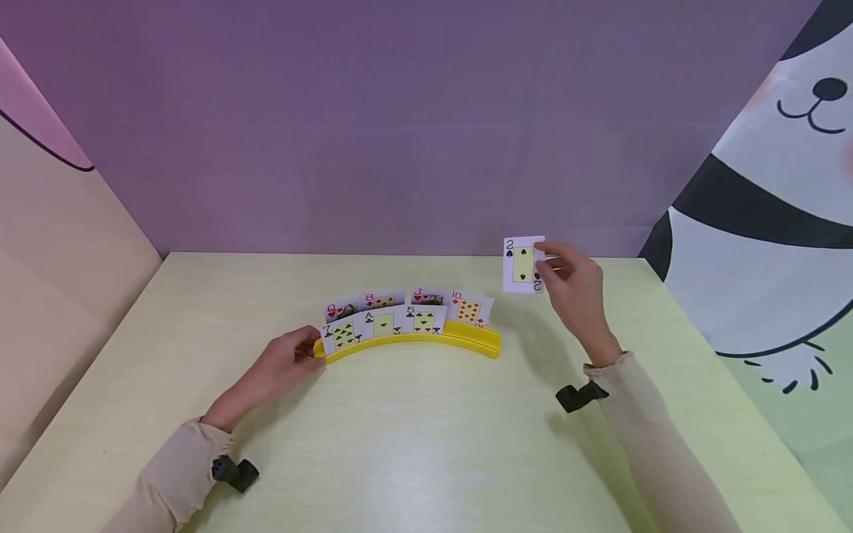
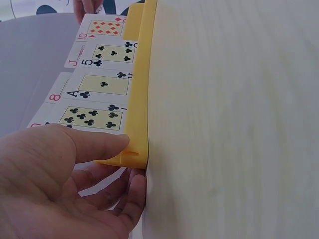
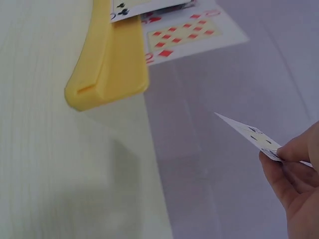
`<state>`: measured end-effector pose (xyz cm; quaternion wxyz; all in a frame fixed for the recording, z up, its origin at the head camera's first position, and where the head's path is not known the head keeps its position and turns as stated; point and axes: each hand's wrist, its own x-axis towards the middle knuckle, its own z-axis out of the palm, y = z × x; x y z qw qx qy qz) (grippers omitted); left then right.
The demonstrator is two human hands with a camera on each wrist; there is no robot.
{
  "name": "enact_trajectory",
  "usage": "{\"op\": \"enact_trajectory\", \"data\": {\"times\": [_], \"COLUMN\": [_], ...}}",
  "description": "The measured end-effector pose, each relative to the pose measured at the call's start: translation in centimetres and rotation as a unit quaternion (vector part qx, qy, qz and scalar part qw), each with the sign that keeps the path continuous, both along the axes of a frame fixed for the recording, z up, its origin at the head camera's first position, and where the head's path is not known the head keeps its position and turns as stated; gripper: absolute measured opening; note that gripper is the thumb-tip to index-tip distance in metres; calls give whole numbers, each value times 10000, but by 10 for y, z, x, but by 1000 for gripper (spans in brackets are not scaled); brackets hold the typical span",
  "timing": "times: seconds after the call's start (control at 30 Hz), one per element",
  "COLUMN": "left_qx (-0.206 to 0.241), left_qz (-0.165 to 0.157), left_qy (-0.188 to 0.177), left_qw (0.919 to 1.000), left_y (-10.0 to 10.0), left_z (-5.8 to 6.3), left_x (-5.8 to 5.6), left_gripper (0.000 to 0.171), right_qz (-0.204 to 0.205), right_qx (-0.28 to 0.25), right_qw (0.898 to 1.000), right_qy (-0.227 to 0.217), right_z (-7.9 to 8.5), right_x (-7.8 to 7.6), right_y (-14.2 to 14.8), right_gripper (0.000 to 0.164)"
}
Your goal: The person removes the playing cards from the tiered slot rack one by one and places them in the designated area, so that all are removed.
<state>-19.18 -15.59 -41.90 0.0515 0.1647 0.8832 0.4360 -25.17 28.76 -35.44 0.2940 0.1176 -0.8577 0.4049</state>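
Observation:
A curved yellow card holder [image 1: 466, 337] stands on the table with playing cards upright in two rows. Its front row shows the seven [image 1: 343, 334], ace [image 1: 383, 324] and five of clubs [image 1: 423, 320]. Behind them are a red queen [image 1: 340, 309], the eight of diamonds [image 1: 381, 300], a red jack [image 1: 427, 296] and the ten of diamonds [image 1: 469, 309]. My left hand [image 1: 283, 366] grips the holder's left end, thumb on its front in the left wrist view. Off the table, beyond the holder's right end, my right hand [image 1: 574, 296] pinches the two of spades [image 1: 523, 265] by its right edge.
The pale wooden table [image 1: 400, 444] runs back to a purple wall [image 1: 400, 133]. A panda picture [image 1: 780, 222] covers the right wall, and a beige panel [image 1: 60, 244] stands at the left. Each wrist carries a small black camera.

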Motion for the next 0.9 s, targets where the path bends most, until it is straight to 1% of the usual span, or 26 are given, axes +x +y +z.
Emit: {"op": "enact_trajectory", "data": {"times": [0.17, 0.27, 0.33, 0.43, 0.53, 0.63, 0.77, 0.83, 0.9], "left_qx": [42, 73, 81, 63, 60, 78, 33, 13, 7], "left_qz": [-22, -50, -40, -66, -67, -73, -36, -29, -37], "left_qy": [19, 40, 43, 53, 78, 89, 56, 45, 56], "left_qw": [10000, 10000, 9999, 9999, 9999, 9999, 10000, 10000, 10000], "left_y": [-1, -1, -1, -2, -1, -1, -1, -1, -2], "left_z": [-2, -2, -1, -1, -1, -1, -1, -1, -2], "left_x": [-2, -2, -2, -2, -1, -2, -1, -2, -2], "left_gripper": [25, 25, 25, 25, 25, 25, 25, 25, 26], "right_qz": [-89, -118, -107, 14, 153, 194, 217, 251, 273], "right_qx": [55, 118, 167, 289, 418, 628, 1108, 1370, 1580], "right_qw": [9987, 9960, 9923, 9838, 9746, 9672, 9530, 9469, 9438], "right_qy": [-493, -883, -1220, -1767, -2194, -2453, -2810, -2897, -2889], "right_z": [-16, -23, -27, -33, -39, -45, -52, -54, -55], "right_x": [-22, -32, -37, -44, -51, -56, -60, -60, -60], "right_y": [3, 3, 3, 4, 5, 5, 5, 4, 3], "right_gripper": [22, 22, 23, 28, 34, 39, 45, 47, 47]}}
